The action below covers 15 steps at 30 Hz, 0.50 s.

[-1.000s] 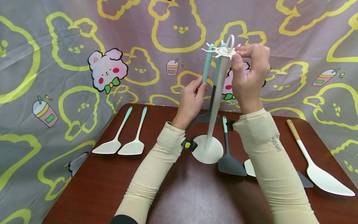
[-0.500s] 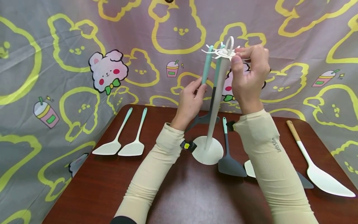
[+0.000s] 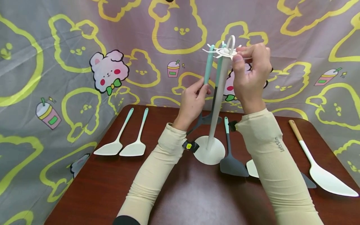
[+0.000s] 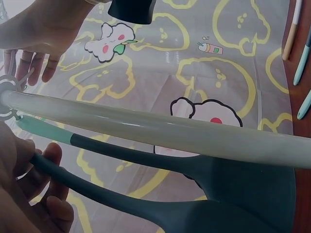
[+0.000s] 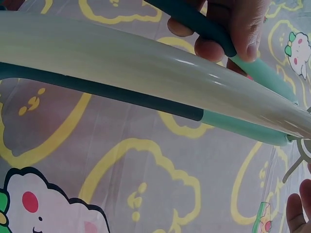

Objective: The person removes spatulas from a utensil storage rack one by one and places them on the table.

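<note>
A white utensil stand with a tall pole (image 3: 217, 100), a hook ring (image 3: 225, 52) and a round base (image 3: 209, 156) stands on the table. My left hand (image 3: 191, 103) pinches a dark grey spatula (image 4: 102, 191) below its mint handle, whose top end is at a hook on the left of the ring. Behind the pole another dark spatula with a mint handle (image 5: 238, 127) hangs from the ring. My right hand (image 3: 251, 73) pinches the right edge of the hook ring between thumb and fingers. Arms and pole partly hide both spatula blades in the head view.
Two white spatulas (image 3: 136, 148) with mint handles lie at left on the brown table (image 3: 112, 187). Right of the base lie a dark spatula (image 3: 233, 165), partly covered pale and dark utensils, and a white wooden-handled spatula (image 3: 329, 181). A patterned curtain (image 3: 157, 18) hangs behind.
</note>
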Available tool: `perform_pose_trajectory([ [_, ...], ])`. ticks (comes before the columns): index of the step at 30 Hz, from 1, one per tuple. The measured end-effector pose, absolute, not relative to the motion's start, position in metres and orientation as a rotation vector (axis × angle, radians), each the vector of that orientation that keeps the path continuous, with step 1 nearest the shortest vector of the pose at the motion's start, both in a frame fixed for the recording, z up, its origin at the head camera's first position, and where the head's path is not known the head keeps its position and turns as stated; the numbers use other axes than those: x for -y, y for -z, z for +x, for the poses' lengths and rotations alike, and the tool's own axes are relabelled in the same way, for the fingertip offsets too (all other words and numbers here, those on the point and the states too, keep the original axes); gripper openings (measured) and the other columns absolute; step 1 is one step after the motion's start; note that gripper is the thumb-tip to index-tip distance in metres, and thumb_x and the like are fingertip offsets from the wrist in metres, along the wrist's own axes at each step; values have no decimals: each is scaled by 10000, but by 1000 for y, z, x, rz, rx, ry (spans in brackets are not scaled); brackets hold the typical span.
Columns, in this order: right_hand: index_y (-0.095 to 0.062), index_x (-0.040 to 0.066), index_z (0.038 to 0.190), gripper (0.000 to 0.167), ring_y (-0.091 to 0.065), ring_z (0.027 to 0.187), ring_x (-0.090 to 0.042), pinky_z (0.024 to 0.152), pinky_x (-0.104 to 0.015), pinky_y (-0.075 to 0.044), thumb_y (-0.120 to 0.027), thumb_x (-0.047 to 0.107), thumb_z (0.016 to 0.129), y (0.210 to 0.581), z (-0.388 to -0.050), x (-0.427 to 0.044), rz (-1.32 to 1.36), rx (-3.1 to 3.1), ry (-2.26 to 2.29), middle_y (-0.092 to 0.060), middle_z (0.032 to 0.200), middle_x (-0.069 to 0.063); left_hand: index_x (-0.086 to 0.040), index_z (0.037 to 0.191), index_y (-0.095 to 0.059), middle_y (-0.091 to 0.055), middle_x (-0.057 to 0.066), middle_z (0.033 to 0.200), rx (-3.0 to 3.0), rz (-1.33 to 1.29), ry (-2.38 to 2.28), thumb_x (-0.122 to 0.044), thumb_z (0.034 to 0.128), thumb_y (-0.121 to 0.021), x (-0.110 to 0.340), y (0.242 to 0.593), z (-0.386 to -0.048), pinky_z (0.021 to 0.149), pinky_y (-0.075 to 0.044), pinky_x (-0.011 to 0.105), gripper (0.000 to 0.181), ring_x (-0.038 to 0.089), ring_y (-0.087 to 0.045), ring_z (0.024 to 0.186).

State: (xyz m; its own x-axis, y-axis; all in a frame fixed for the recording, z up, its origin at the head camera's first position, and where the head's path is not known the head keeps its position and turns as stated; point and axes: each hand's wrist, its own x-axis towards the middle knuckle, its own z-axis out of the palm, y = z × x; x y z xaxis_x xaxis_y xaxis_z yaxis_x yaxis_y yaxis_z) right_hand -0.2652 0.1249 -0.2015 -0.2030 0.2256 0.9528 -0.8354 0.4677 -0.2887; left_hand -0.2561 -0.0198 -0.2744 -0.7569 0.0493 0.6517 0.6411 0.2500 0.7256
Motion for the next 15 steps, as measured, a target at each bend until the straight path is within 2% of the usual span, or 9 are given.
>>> perform_pose_trajectory([
  [2,-545,-140,791,724,-597,797,-273,876,-210,-330,-477,580,824,202,-265,-125,564,1466,-1067,-602,847,-300,-45,1021,-675,-696,113,854,2025,-622,1534,-143,1013,-526,20,275,-256,492,-335,210,178,121,-453,557],
  [3,-544,-141,790,708,-597,796,-258,873,-209,-334,-478,564,821,203,-265,-125,562,1465,-1071,-601,847,-300,-48,1033,-678,-696,116,856,2027,-618,1533,-145,1013,-526,20,275,-256,496,-343,209,182,120,-462,564],
  [6,-536,-148,790,693,-572,832,-101,834,-196,-352,-481,542,814,203,-264,-125,562,1459,-1089,-600,853,-308,-51,1101,-685,-698,127,868,2031,-612,1533,-147,1012,-530,20,274,-256,512,-362,205,203,125,-482,583],
  [9,-528,-153,791,732,-476,869,76,806,-189,-362,-483,577,815,202,-264,-124,564,1455,-1100,-599,858,-313,-50,1170,-677,-701,137,882,2027,-612,1532,-145,1011,-534,21,273,-256,527,-379,200,234,129,-500,602],
  [15,-529,-154,791,759,-464,866,95,797,-179,-362,-484,603,813,201,-265,-123,562,1456,-1102,-596,857,-314,-44,1180,-682,-709,139,881,2014,-609,1511,-137,1010,-537,22,273,-257,534,-385,195,243,128,-512,608],
])
